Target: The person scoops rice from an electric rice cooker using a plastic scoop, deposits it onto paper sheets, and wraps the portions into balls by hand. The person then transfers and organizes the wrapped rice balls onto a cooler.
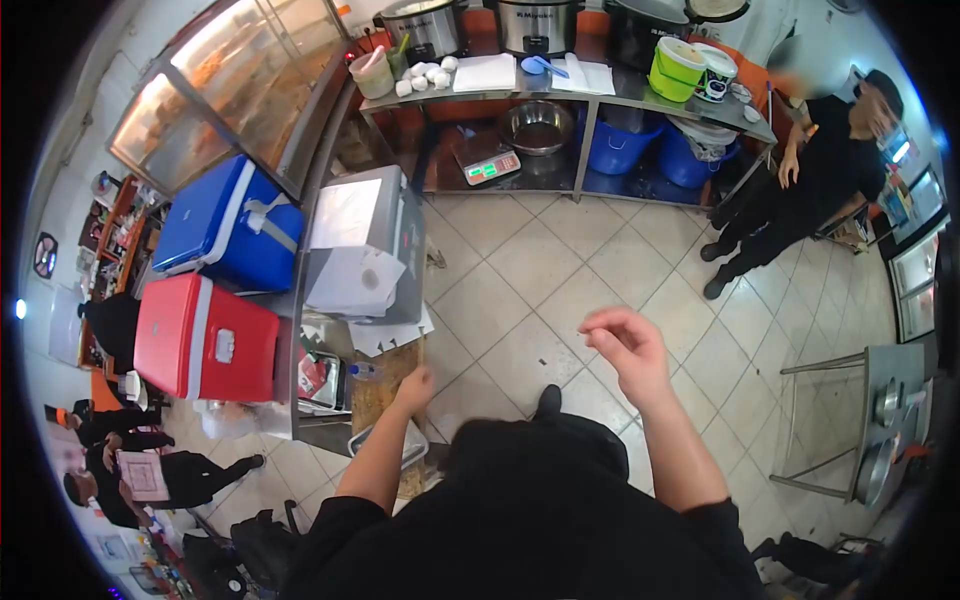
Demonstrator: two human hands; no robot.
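"Clear tub (413,452): one, low beside your left forearm, which partly covers it. What of the hands?"

"Left hand (417,388): fingers curled in, by the edge of a brown surface (373,397); whether you hold anything in it, I cannot tell. Right hand (632,355): raised above the tiled floor (540,350), half curled, thumb close to forefinger, no item showing; whether the tips meet, I cannot tell."

"Step in hand?"

"By judgement, a pause between grips: you show no clear hold on anything. Taking the tub would call for uncurling your left hand and drawing it back towards your body, to the rim."

"Near stock?"

"Small bottle (366,371), just beyond your left wrist. Grey box (408,250), papers (345,212) on top. Red cooler (205,340) and blue cooler (225,225), side by side, past the box."

"Farther off?"

"Metal table (430,97), bearing cookers (535,27) and a green bucket (676,69); scale (493,167) and metal bowl (537,128) on its lower shelf. One person (830,150), standing, ahead to your right."
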